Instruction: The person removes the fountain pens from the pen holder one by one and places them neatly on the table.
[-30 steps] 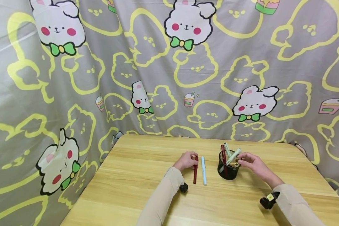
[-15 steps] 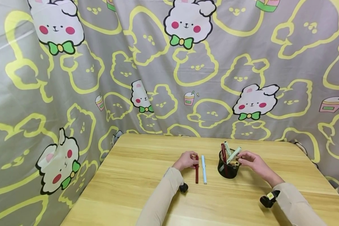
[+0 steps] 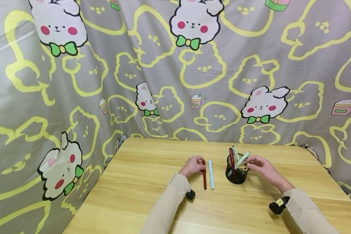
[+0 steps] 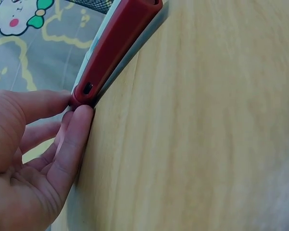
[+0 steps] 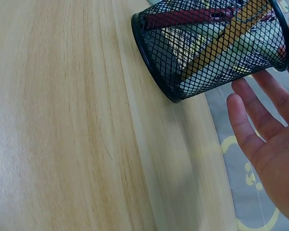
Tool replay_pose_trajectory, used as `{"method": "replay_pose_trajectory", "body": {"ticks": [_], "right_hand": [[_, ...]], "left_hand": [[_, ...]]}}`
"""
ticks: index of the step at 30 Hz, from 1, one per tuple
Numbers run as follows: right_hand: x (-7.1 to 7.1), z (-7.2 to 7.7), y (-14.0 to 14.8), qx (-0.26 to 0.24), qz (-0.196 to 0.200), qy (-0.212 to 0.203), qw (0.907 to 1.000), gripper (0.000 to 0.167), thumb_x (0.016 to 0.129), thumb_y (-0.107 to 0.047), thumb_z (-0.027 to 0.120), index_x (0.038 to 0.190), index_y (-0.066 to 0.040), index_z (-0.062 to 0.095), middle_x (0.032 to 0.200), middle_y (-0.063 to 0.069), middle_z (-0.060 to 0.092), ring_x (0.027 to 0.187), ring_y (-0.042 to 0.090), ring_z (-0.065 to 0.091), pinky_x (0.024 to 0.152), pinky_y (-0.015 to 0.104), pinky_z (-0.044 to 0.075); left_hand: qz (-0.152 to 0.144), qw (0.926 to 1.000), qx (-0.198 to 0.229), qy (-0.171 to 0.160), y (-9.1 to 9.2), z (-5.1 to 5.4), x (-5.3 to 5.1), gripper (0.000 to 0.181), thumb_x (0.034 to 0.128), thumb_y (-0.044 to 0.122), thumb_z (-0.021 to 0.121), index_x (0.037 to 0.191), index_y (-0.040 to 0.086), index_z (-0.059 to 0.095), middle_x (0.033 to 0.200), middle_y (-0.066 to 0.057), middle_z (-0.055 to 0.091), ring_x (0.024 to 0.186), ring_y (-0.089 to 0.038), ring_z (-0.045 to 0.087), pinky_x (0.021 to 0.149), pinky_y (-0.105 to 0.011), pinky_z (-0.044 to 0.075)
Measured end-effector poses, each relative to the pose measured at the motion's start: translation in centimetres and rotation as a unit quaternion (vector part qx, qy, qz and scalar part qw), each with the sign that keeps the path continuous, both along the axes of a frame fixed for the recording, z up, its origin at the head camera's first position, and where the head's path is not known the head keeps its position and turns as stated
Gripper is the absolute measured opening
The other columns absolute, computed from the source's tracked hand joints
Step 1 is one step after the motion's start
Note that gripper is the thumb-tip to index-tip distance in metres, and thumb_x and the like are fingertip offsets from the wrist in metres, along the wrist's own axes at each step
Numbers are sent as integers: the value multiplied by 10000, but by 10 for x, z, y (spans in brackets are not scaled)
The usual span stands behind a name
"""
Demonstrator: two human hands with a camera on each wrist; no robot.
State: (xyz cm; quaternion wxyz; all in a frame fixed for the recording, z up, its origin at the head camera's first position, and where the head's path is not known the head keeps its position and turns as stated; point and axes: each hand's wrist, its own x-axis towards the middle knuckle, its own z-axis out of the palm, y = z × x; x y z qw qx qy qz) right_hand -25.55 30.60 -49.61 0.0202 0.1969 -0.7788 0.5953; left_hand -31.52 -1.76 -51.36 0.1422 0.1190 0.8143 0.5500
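Note:
On the table, my left hand [image 3: 193,165] pinches the upper end of a dark red pen [image 3: 204,179] between thumb and fingers; the left wrist view shows the fingertips at the end of its barrel. Just right of it lies a light blue pen [image 3: 211,175], nearly parallel, with a narrow gap. A black mesh pen cup [image 5: 207,48] stands upright further right, holding several pens: a dark red one [image 3: 231,156], pale green ones [image 3: 242,160] and a yellow one [image 3: 243,168]. My right hand [image 3: 262,167] is at the cup's right side, fingers relaxed near its rim; contact is hard to tell.
The wooden table [image 3: 140,188] stretches around both hands, its back edge against a grey curtain [image 3: 163,65] printed with rabbits. A black wrist camera [image 3: 190,194] sits under the left wrist, another camera [image 3: 277,207] by the right.
The dark red pen has shifted slightly right, closer to the blue pen, with my left fingers on it. My right hand and the cup have stayed in place.

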Motion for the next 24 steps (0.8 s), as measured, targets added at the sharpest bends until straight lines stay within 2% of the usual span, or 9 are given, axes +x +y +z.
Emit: {"method": "replay_pose_trajectory", "body": {"ticks": [6,8,11,15,20,24], "right_hand": [[0,1,-1,23,54,-6,10000,268,944,-41,563,1118,152,500,1032,125,623,904,44,603,749,237,525],[0,1,0,45,50,-31,10000,274,945,-41,561,1127,154,497,1041,130,621,906,41,601,751,237,526],[0,0,0,37,47,-41,10000,286,943,-36,562,1132,165,487,1046,158,616,907,44,602,754,241,527],[-1,0,0,11,83,2,10000,289,942,-29,561,1126,176,476,1034,149,621,905,38,602,753,238,527],[-1,0,1,-32,92,-5,10000,276,940,-29,563,1120,165,487,1021,85,632,903,36,604,751,237,526],[-1,0,1,-26,93,-7,10000,281,941,-28,561,1125,170,480,1022,43,631,906,34,603,751,238,527]], "left_hand": [[63,9999,-20,-76,-1,0,0,415,863,23,664,1255,-35,539,830,-72,567,602,-154,625,566,-272,557],[126,9998,-121,4,-2,1,-1,406,870,58,667,1252,-14,548,837,-60,567,617,-156,619,561,-278,554],[190,9988,-307,328,-2,6,-1,379,886,111,656,1237,1,563,840,-38,584,634,-172,609,549,-282,540],[247,9942,-416,965,3,17,1,325,909,142,619,1200,0,591,866,-23,611,677,-183,610,530,-262,501],[301,9883,-112,1493,23,30,7,184,923,119,593,1082,56,662,935,4,638,793,-83,586,626,-213,496],[198,9888,503,1393,42,37,12,175,931,129,609,1094,92,662,1024,7,659,891,-90,598,746,-217,498]]}}
